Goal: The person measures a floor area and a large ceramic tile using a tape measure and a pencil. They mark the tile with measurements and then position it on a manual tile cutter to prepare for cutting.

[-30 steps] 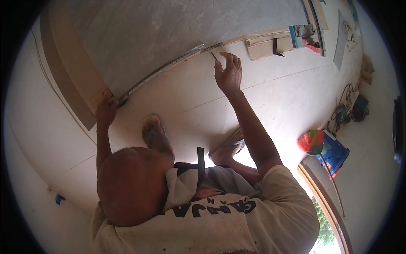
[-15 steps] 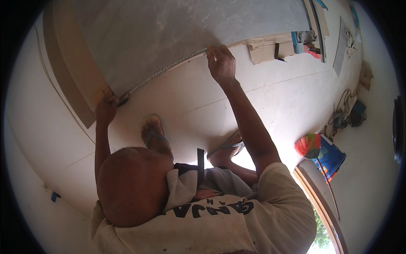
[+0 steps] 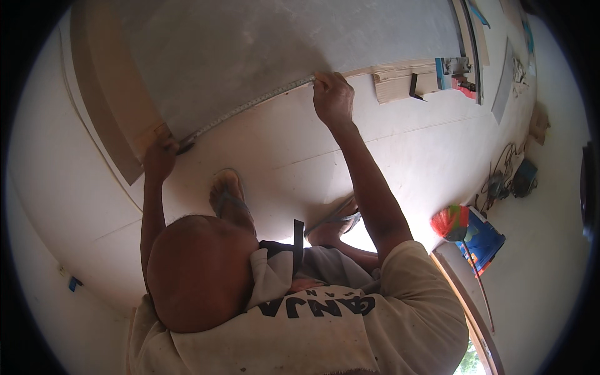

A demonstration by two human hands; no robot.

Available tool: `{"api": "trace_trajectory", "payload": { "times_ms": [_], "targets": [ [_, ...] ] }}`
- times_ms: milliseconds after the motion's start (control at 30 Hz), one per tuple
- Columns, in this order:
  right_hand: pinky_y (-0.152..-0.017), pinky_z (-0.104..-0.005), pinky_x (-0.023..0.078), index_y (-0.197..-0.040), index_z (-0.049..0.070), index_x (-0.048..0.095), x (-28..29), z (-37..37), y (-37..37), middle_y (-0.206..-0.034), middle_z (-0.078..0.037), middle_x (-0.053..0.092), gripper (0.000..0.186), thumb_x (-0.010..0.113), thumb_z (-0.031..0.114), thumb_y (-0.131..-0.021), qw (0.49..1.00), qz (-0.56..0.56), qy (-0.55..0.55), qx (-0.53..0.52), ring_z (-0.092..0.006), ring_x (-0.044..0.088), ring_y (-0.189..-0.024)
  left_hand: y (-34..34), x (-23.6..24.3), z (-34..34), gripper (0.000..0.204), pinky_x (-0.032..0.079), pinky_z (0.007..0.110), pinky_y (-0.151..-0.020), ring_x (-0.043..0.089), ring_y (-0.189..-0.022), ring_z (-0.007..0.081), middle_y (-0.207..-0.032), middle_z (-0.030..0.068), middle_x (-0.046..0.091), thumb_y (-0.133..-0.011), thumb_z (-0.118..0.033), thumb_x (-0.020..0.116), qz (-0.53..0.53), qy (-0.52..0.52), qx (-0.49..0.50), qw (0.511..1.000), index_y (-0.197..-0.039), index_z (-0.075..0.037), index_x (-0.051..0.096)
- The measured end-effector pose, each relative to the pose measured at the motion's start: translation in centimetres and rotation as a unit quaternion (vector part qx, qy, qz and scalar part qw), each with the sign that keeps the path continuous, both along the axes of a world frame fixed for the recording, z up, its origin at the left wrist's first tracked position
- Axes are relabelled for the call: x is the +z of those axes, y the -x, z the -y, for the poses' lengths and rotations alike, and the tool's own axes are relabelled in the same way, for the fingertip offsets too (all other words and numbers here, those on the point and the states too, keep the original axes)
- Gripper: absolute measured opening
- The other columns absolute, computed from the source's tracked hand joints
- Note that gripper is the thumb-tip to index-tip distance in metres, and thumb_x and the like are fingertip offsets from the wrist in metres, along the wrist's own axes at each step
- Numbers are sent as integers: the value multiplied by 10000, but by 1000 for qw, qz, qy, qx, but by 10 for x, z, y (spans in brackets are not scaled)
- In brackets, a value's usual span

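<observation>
The left hand (image 3: 159,159) pins one end of a tape measure (image 3: 247,107) against the edge of a large grey board (image 3: 281,50). The right hand (image 3: 333,99) pinches the other end, seemingly with the fingers closed on it. Just beyond that grip lie wooden offcuts (image 3: 400,81). Below the tape, a sandalled foot (image 3: 228,197) rests on the pale floor (image 3: 431,144).
</observation>
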State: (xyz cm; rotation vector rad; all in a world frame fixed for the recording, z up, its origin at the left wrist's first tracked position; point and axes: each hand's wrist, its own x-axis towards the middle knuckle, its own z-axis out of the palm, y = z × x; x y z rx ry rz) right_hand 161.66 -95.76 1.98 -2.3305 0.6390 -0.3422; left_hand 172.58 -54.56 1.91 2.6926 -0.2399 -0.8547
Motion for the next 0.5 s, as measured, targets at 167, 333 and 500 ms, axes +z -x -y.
{"api": "trace_trajectory", "payload": {
  "times_ms": [167,333,500],
  "targets": [
    [-679,-451,505,-856,56,668,4,0,6,-808,-161,626,90,584,75,-830,999,-42,7,5,-354,624,-765,-2,5,3,242,506,438,-799,655,-904,380,-945,179,690,-833,-286,628,-1,8,-3,1000,-946,-93,721],
    [-675,-427,510,-880,30,677,-1,0,13,-814,-158,644,84,624,63,-822,1000,-4,-10,5,-332,637,-761,-2,3,3,238,505,446,-789,656,-888,387,-934,191,687,-834,-279,631,-4,1,-6,1000,-937,-85,721],
    [-661,-392,516,-917,8,691,8,-2,14,-799,-145,652,115,662,69,-825,999,5,-32,-9,-300,646,-723,-3,2,2,237,505,446,-793,658,-889,385,-930,196,688,-837,-268,633,3,11,-16,1000,-943,-74,719]
  ]
}}
